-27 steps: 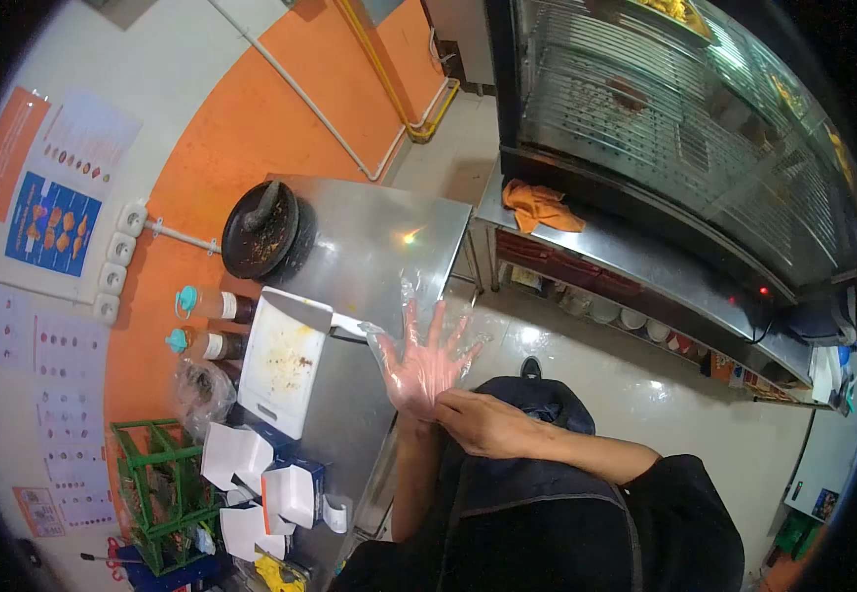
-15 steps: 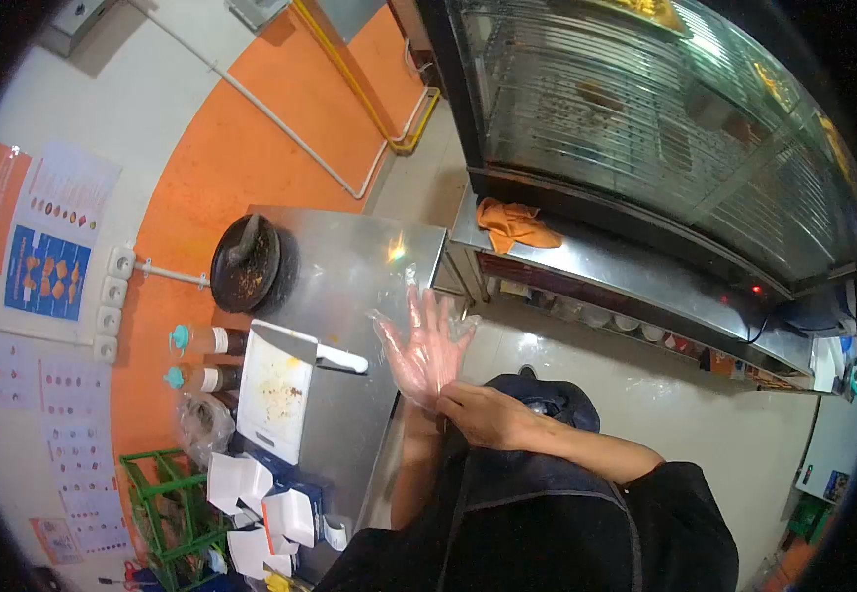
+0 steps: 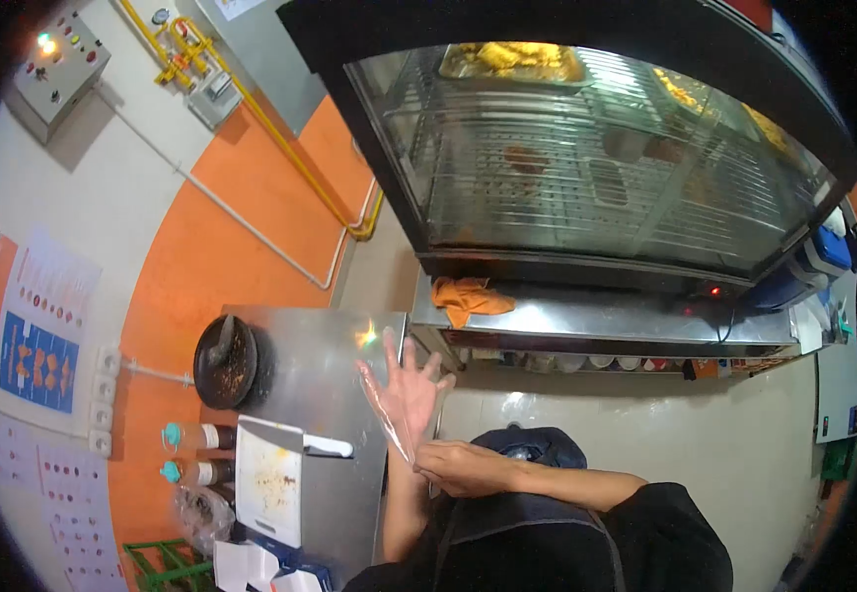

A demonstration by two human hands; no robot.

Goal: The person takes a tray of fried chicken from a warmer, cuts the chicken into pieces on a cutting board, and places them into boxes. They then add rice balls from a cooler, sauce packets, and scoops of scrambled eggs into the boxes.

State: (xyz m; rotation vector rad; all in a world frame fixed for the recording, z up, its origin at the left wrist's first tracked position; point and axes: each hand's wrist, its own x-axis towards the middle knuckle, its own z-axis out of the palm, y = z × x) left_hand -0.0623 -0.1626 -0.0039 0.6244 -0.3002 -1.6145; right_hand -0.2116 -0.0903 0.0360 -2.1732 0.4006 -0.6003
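Note:
My left hand (image 3: 409, 398) is raised over the steel table's edge, palm towards me and fingers spread. A thin clear plastic glove (image 3: 387, 419) is on it, drawn in a shiny taut fold from the thumb side down to the wrist. How closely it covers the fingertips is hard to see. My right hand (image 3: 463, 467) pinches the glove's cuff at the left wrist, fingers closed. Left of my hands, a knife with a white handle (image 3: 328, 447) rests with its blade on a stained white cutting board (image 3: 268, 508).
On the steel table (image 3: 335, 370) stand a stone mortar (image 3: 213, 380) with its pestle, two teal-capped bottles (image 3: 191, 436) and some white cartons (image 3: 243, 566). Ahead is a glass display cabinet (image 3: 566, 178) holding trays of food. An orange cloth (image 3: 470, 300) lies on its steel ledge.
My view has tilted up, showing more of the cabinet and wall. The glove, loose and baggy past the fingers before, now looks pulled tighter down towards the wrist.

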